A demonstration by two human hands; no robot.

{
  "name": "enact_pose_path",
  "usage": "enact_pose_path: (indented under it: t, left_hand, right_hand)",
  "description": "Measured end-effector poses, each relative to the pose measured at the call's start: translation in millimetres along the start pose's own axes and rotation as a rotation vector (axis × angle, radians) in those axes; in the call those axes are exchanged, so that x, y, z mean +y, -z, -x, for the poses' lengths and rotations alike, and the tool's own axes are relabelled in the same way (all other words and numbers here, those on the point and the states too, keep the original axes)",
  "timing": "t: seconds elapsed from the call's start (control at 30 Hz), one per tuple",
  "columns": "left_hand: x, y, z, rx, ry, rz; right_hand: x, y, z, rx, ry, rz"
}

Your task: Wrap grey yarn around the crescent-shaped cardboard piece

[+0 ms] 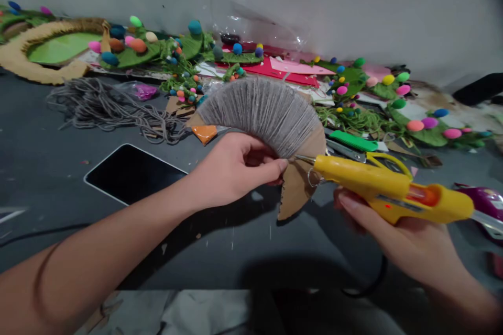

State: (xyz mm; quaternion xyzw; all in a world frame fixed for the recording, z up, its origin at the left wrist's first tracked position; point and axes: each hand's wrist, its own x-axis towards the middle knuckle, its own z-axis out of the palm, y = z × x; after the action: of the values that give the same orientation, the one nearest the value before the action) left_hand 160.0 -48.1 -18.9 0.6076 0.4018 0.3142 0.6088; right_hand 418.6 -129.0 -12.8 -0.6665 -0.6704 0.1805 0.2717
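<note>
Where the dark grey tabletop [47, 167] runs toward the person, its front edge [188, 288] lies at 6 o'clock from the brown cardboard crescent wrapped in grey yarn [259, 110], taking the wall as 12 o'clock. A strip of tabletop bearing small scraps separates the two. Side limits: loose grey cord bundle [94, 102], 9 o'clock; black rectangular phone with white rim [131, 172], between 8 and 9 o'clock; green ridged plastic item [351, 141], 3 o'clock.

The left hand [239, 170] grips the crescent at its inner curve, thumb extended toward the seam between yarn and bare cardboard. Its forearm enters from 8 o'clock.

The right hand [401, 241], at 4 o'clock, is closed around the handle of the yellow plastic glue gun [361, 175]. The metal nozzle [304, 158] points between 9 and 10 o'clock, just beside the left thumb tip; contact with the crescent cannot be confirmed.
</note>
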Motion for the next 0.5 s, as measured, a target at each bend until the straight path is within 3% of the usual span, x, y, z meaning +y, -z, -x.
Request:
enact_pose_path:
  t: [0.23,0.5]
  left_hand:
    - [-1.1,0.0,1.5,-0.005,-0.022,-0.007]
    - [-0.4,-0.9,2.5,0.002,-0.017,-0.034]
  right_hand:
    - [3.0,-8.3,3.3,0.094,0.217,0.086]
    - [6.6,-8.7,4.2,0.070,0.226,0.113]
